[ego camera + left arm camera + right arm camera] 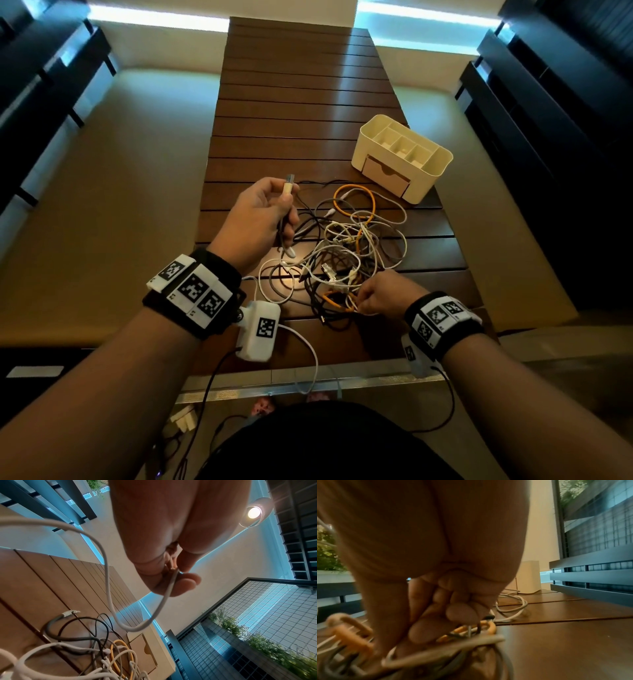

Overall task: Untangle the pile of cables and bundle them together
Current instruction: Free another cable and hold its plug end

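A tangled pile of white, grey, black and orange cables (346,246) lies on the wooden slat table (291,113). My left hand (287,205) is raised over the pile's left side and grips a pale cable (165,599) just below its USB plug (289,181); the cable hangs in a loop back to the pile (102,660). My right hand (359,303) sits low at the pile's near right edge. Its curled fingers (426,631) pinch strands there, among an orange cable (490,626) and a white cable (436,654). Which strand it holds is hidden.
A cream desk organizer (400,157) with open compartments and a small drawer stands behind the pile at the right (154,649) (529,577). The far half of the table is bare wood. Dark benches flank both sides. My wrist cameras' leads trail over the near table edge.
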Demonstrator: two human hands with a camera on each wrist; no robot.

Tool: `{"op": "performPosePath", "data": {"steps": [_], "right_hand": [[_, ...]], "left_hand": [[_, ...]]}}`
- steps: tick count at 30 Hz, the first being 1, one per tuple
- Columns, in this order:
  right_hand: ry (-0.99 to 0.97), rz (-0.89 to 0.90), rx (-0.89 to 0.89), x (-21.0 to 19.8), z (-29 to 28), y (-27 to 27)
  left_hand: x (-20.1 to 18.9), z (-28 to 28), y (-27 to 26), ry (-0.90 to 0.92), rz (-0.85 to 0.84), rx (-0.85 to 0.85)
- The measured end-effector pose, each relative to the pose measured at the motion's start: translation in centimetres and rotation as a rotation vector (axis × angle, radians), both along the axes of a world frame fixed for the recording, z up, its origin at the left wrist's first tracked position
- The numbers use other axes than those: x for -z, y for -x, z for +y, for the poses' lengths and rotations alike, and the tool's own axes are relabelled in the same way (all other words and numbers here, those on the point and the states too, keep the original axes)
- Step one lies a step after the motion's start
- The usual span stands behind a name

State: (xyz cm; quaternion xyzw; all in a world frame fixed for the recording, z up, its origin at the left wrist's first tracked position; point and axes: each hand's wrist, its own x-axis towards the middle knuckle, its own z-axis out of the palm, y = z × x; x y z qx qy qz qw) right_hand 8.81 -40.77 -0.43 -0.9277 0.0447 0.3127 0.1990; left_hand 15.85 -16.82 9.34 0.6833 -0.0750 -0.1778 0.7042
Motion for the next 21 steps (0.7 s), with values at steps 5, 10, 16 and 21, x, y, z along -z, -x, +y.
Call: {"op": "performPosePath", "data": {"steps": [5,10,16,21], "right_hand": [[-0.03,-0.132,0.062,0.7,0.1,0.3],[-0.023,-0.162,0.053,2.1,0.1,0.9],[0.13,-0.274,-0.117,2.5,0.5,1.4],[0.089,-0.176,0.005,1.4,0.3,0.7]], "left_hand": [[-0.1,-0.1,0.7,-0.011,0.009,-0.008],[-0.3,-0.2,0.9,-0.009,0.001,-0.011],[-0.5,-0.5,0.9,-0.01,-0.011,-0.001],[-0.9,-0.6,1.1,-0.009,-0.021,0.004]]}}
